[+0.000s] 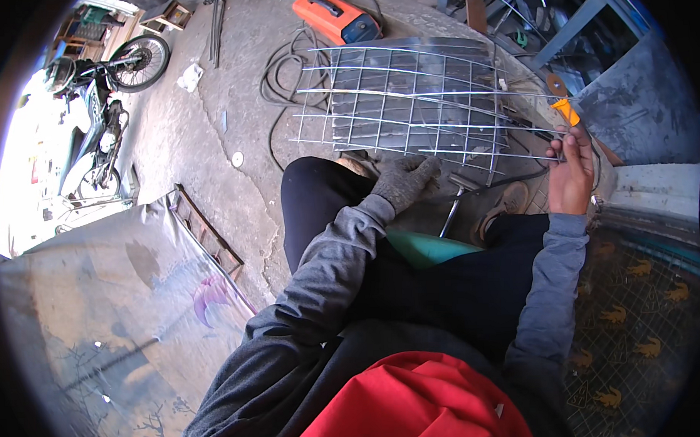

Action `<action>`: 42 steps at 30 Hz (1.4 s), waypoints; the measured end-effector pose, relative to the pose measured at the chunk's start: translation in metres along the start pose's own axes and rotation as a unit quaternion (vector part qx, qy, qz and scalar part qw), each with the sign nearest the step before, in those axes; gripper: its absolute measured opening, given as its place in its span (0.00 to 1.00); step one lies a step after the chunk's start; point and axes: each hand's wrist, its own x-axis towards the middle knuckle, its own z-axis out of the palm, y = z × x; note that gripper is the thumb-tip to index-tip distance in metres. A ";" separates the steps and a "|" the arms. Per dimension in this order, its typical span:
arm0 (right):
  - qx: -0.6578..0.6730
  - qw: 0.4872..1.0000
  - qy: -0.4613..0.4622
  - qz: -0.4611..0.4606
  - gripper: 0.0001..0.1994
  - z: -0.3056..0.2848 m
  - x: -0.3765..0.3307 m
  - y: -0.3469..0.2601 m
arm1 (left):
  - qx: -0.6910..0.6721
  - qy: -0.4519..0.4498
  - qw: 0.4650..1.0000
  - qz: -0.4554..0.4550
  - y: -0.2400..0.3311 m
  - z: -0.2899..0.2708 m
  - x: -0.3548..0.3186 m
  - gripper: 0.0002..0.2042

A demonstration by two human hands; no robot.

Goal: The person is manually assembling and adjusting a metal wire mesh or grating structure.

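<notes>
- Red cloth (418,405) fills the bottom centre of the frame, nearest the lens, with grey sleeves running up from it.
- Wire grid (408,105) lies on the concrete floor (200,123) in the upper centre, its rods bright against a metal sheet beneath.
- Left hand (405,182), in a grey glove, rests closed at the grid's near edge, fingers curled down over the rods.
- Right hand (570,172), bare, is at the grid's right edge, gripping an orange-handled tool (566,112) that points up past the rod ends.
- Hammer (457,195) lies between the two hands, just below the grid.
- Green stool (428,248) shows between the dark trouser legs.
- Orange welder (337,15) sits at top centre, black cables (279,74) looping from it beside the grid.
- Motorbike (103,111) stands at upper left, well apart.
- Tarp (114,319) covers the lower left.
</notes>
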 end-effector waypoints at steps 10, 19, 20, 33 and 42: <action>0.108 0.992 0.055 -0.017 0.10 -0.034 0.007 -0.014 | 0.023 -0.086 0.991 0.098 0.007 0.004 -0.006 0.13; 0.100 0.994 0.012 -0.037 0.11 -0.052 0.003 -0.038 | -0.052 -0.208 0.963 0.162 0.030 0.001 -0.029 0.43; 0.091 0.995 0.016 -0.042 0.12 -0.058 0.004 -0.037 | -0.077 -0.221 0.964 0.125 0.033 -0.002 -0.032 0.45; -0.310 0.915 -0.255 0.033 0.07 0.060 -0.031 -0.003 | 0.027 -0.287 0.956 0.054 0.059 0.014 -0.053 0.30; -0.300 0.951 -0.078 0.012 0.12 0.039 -0.020 0.003 | -0.194 -0.137 0.971 -0.020 0.046 0.006 -0.031 0.31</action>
